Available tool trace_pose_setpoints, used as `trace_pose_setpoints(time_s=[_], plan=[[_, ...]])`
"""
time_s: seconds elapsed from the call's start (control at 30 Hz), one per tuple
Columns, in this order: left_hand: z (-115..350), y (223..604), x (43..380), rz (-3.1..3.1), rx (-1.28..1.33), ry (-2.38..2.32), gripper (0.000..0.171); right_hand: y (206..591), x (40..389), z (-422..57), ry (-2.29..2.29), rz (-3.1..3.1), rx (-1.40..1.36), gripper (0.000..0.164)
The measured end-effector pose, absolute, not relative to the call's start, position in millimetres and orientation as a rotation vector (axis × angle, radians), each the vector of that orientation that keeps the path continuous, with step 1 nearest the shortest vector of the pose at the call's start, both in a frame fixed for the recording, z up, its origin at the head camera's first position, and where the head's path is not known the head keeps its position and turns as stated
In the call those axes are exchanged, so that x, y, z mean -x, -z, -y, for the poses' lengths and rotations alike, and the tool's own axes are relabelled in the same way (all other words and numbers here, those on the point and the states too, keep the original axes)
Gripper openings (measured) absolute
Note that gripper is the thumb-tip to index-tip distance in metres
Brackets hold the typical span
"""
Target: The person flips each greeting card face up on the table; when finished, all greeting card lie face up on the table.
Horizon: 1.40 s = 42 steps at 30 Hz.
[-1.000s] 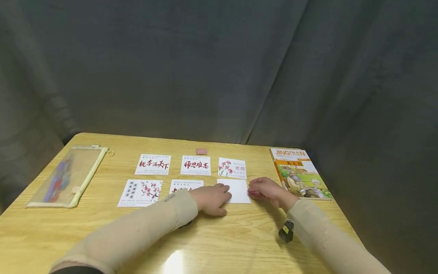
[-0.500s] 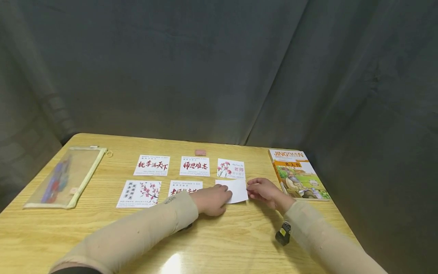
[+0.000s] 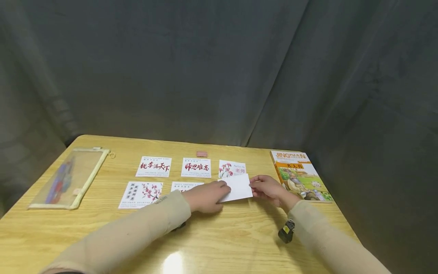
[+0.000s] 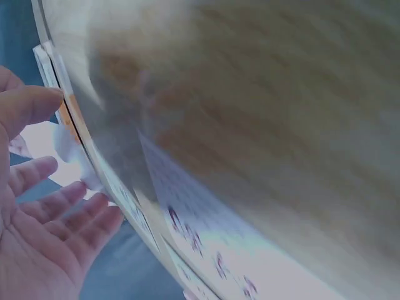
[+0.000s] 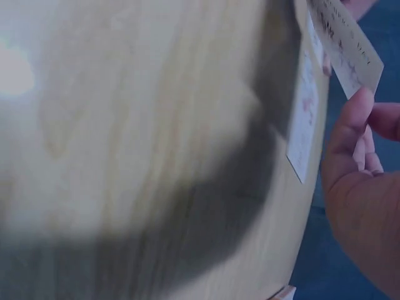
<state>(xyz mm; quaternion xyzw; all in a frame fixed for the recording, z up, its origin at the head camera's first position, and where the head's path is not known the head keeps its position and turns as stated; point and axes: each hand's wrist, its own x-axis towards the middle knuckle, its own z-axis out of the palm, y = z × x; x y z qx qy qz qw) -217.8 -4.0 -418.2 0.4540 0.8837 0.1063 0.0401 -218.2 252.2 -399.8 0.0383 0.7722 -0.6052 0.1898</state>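
A small white card [image 3: 237, 188] is raised and tilted off the table in the head view, its blank side up. My right hand [image 3: 270, 189] pinches its right edge between thumb and fingertip. Print on the underside of this card [image 5: 350, 53] shows in the right wrist view. At the card's left end is my left hand [image 3: 206, 196], its fingers spread and loosely bent in the left wrist view, with thumb and fingers apart. Whether they touch the card is hard to tell. Beneath the left forearm, a card with red lettering [image 3: 181, 186] is partly covered.
Several printed cards lie in rows, among them a carnation card [image 3: 232, 167] and a blossom card [image 3: 141, 195]. A mesh zip pouch [image 3: 68, 179] lies left, books [image 3: 301, 177] lie right, and a pink eraser-like block [image 3: 202, 154] sits behind. A dark curtain [image 3: 191, 76] hangs beyond the table.
The blank-side-up card lay flat, then its right side came up; now it is lifted and tilted in my right hand. My left hand has shifted slightly left along it.
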Motion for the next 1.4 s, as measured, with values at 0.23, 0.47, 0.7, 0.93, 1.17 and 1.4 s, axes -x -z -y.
trace_pose_setpoints(time_s=[0.23,0.47,0.7,0.93,1.17,1.4], plan=[[19.6,417.2,228.6,-2.832,-1.567,-0.371,0.026,387.4,223.1,-265.9,1.810,-2.051,-0.066,0.015],[22.1,422.0,233.7,-2.903,-1.594,-0.502,0.008,390.6,224.5,-267.3,1.852,-1.991,-0.080,0.018],[24.1,419.4,235.2,-2.845,-1.379,-0.883,0.009,392.3,221.5,-266.6,1.919,-1.906,-0.091,0.017],[21.1,411.0,232.9,-2.735,-0.895,-1.332,0.006,393.3,221.4,-262.5,1.927,-1.879,-0.013,0.014],[20.9,412.3,233.7,-2.670,-0.810,-1.400,0.005,399.7,221.3,-259.1,1.755,-2.127,0.005,0.008],[22.5,419.4,235.5,-2.597,-0.709,-1.467,0.013,408.0,219.5,-259.2,1.671,-2.179,0.086,0.009]])
